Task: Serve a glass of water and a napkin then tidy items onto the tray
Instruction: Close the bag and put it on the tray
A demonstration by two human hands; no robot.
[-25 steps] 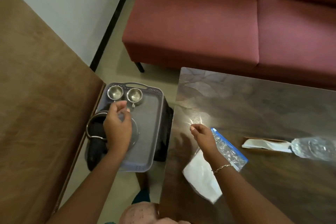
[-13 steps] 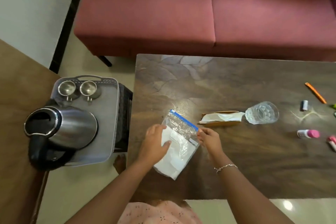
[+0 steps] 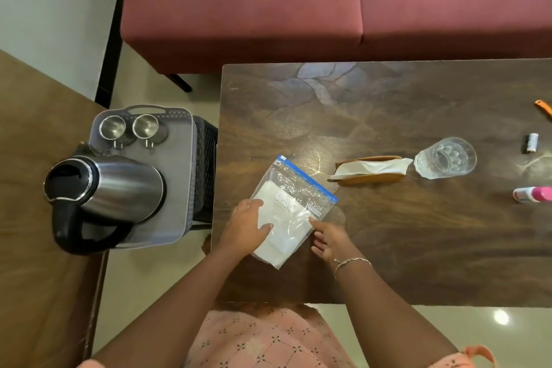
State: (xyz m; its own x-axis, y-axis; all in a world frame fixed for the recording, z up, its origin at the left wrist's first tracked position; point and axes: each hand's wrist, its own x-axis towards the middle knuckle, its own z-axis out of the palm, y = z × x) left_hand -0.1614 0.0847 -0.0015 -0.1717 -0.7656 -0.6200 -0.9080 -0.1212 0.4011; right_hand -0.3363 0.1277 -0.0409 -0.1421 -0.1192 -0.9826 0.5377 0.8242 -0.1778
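Two bare hands meet over a clear zip bag (image 3: 291,209) with a blue seal strip, lying flat near the front left corner of the dark wooden counter (image 3: 403,98). We see white folded napkins inside the bag. Our left hand (image 3: 246,227) lies palm down on the bag's left side, fingers (image 3: 254,205) loosely spread and flat on the plastic, thumb resting across the white stack. Our right hand (image 3: 330,237) (a thin bracelet circles its wrist) sits just beside the bag's right edge, fingers spread, the forefinger touching the plastic; it pinches nothing.

Further right on the counter lies a tan napkin holder (image 3: 370,170) with a white napkin tucked in it, its end touching a clear glass of water (image 3: 445,157). Beyond these, at the right edge, are a small dark cylinder (image 3: 531,142), a pink and white bottle (image 3: 533,193) lying on its side, and an orange object (image 3: 543,107) only partly in view.

Left of the counter, a grey tray (image 3: 179,176) rests on a dark woven stand (image 3: 206,164). On the tray stand a steel kettle (image 3: 104,191) with a black handle and two small steel cups (image 3: 129,126) side by side at the far end. A dark red sofa (image 3: 298,3) runs along the far side.
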